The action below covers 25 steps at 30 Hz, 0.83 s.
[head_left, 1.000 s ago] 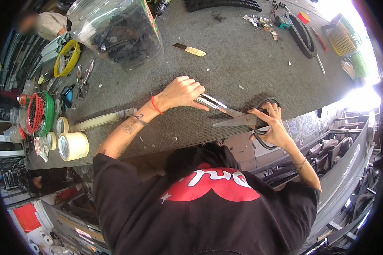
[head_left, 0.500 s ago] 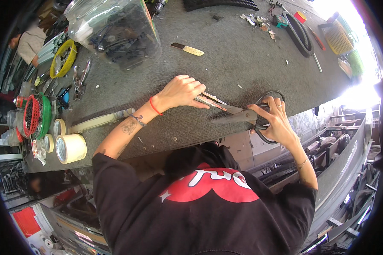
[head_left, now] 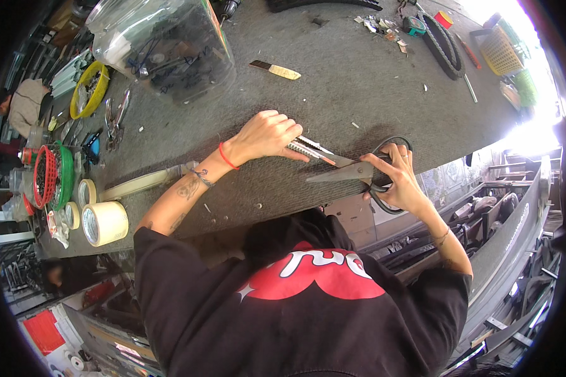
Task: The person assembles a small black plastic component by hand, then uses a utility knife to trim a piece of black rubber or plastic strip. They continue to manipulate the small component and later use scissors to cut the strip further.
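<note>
My left hand (head_left: pixel 267 135) is closed around a small bundle of thin strips (head_left: pixel 312 149), pale, pinkish and dark, whose ends stick out to the right. Large scissors (head_left: pixel 343 173) with black loop handles are in my right hand (head_left: pixel 401 179), its fingers through and around the loops. Their blades are spread, one under or beside the strip ends and the other lower, closer to my body. Whether a blade touches the strips I cannot tell. Both hands are above the dark carpet-covered table (head_left: pixel 258 188), near its front edge.
A clear plastic jar (head_left: pixel 170 69) with dark pieces stands at the back left. Beyond my hands lies a knife (head_left: pixel 277 69) with a pale handle. Tape rolls (head_left: pixel 105 223) and baskets (head_left: pixel 89 90) line the left side. A black coiled strip (head_left: pixel 443 47) and tape measure (head_left: pixel 414 26) lie back right.
The scissors and my right hand have shifted slightly left, toward the strips. My left hand keeps its hold almost unmoved. At the far left, another person has leaned or moved away leftward.
</note>
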Available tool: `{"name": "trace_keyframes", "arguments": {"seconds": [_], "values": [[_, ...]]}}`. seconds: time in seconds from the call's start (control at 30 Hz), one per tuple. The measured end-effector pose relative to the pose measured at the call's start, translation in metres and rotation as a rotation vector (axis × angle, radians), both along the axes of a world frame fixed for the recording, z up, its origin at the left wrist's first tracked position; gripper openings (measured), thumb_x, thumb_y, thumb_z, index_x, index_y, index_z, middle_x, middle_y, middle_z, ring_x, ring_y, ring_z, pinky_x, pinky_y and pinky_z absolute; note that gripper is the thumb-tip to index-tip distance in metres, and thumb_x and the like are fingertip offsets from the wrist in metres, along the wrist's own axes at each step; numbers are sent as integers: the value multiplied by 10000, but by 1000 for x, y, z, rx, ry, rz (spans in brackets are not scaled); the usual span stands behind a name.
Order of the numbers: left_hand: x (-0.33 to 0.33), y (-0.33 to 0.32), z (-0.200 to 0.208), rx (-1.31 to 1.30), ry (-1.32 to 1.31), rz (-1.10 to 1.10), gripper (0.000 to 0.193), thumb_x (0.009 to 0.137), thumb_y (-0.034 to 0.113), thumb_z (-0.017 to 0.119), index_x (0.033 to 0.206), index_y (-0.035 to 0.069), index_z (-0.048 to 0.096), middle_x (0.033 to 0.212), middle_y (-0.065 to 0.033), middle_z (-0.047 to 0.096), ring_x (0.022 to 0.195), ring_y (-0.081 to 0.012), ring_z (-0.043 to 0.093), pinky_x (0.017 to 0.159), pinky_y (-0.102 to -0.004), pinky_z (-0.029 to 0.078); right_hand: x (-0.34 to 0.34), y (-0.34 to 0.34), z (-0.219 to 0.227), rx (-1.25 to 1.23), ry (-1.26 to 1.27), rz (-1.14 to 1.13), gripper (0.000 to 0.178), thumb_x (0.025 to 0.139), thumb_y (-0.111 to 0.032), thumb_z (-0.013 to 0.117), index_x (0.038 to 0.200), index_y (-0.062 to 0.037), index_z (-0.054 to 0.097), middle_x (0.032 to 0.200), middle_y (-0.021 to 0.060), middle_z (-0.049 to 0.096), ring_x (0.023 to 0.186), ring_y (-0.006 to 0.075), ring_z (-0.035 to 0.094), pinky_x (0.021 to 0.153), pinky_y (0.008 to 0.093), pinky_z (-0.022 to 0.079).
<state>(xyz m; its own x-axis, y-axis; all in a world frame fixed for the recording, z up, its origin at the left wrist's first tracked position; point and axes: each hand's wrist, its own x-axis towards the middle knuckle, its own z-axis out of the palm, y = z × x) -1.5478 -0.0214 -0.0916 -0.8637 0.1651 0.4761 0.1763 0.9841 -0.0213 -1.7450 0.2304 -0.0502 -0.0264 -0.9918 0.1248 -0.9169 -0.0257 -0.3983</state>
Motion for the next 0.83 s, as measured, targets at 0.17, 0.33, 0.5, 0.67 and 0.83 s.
{"name": "trace_keyframes", "arguments": {"seconds": [0.17, 0.33, 0.5, 0.67, 0.83], "values": [[0, -2, -2, -44, 24, -2, 514, 708, 594, 608, 647, 97, 489, 533, -2, 432, 503, -140, 498, 496, -264, 404, 2, 0, -8, 19, -40, -9, 713, 491, -290, 835, 1144, -174, 573, 1040, 115, 429, 950, 290, 381, 846, 424, 300], [3, 0, -2, -15, -28, 37, 498, 654, 573, 670, 673, 103, 507, 580, 3, 470, 554, -144, 524, 527, -266, 404, 2, 1, -9, 20, -58, -29, 722, 484, -289, 836, 1148, -186, 572, 1041, 113, 430, 942, 287, 378, 844, 416, 296], [0, 0, -2, -24, 33, 33, 519, 701, 607, 604, 650, 103, 489, 551, -3, 445, 525, -147, 512, 511, -267, 403, 3, 1, -9, 14, -67, -31, 738, 481, -289, 838, 1159, -183, 567, 1043, 115, 430, 942, 288, 378, 842, 416, 299], [1, 2, 2, -26, 5, 36, 527, 737, 609, 569, 646, 98, 478, 545, -14, 447, 527, -161, 520, 511, -277, 411, 0, 1, -2, 15, 22, -5, 734, 510, -302, 830, 1181, -181, 556, 1031, 115, 425, 959, 289, 388, 834, 411, 319], [4, 5, 10, 16, -55, 27, 520, 745, 604, 567, 665, 96, 492, 571, -30, 489, 555, -189, 547, 544, -295, 437, -2, 2, 2, 28, 90, 39, 746, 527, -306, 825, 1201, -160, 539, 1064, 106, 426, 971, 284, 392, 859, 436, 324]]}}
